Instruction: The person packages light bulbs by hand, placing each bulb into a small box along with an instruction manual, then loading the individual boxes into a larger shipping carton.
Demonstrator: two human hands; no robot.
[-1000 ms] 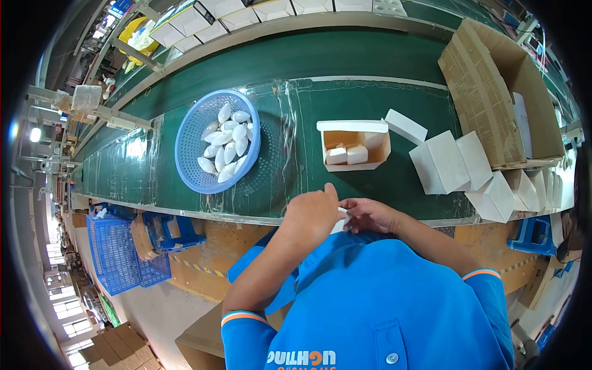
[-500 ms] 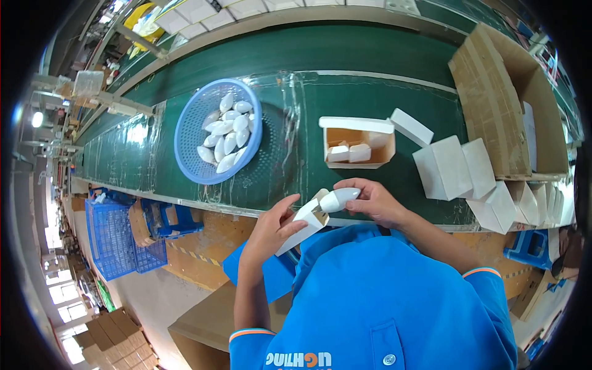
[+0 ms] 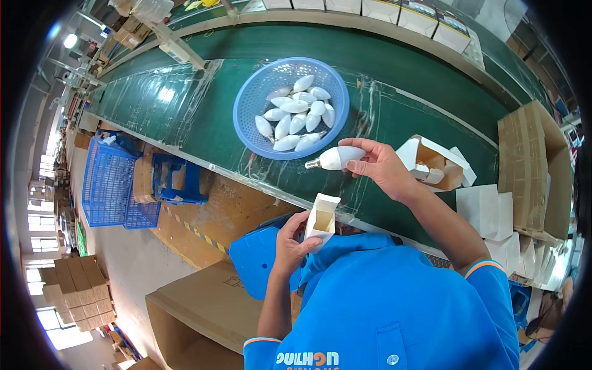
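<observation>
My right hand [image 3: 376, 165] pinches a white candle-shaped light bulb [image 3: 341, 158] by its pointed end, over the front of the green bench. The bulb lies sideways with its metal screw base pointing left. Lower down, my left hand [image 3: 293, 245] grips a small white box [image 3: 320, 223] whose top is open and whose inside looks vacant. A gap separates the bulb from this box. Just beyond the bulb stands a blue plastic basket [image 3: 243, 126] with several similar bulbs [image 3: 296, 123] in it.
Right of my right hand sits an open white carton [image 3: 412, 153] with small boxes inside. More white cartons [image 3: 478, 209] and a large cardboard box [image 3: 521, 166] stand farther right. A blue stool [image 3: 256, 262] and a brown carton [image 3: 197, 302] are below the bench [image 3: 216, 145].
The bulb has come away from the small box's open end, up and toward the basket, in my right hand. The view has turned left. My left hand still holds the box, now more upright.
</observation>
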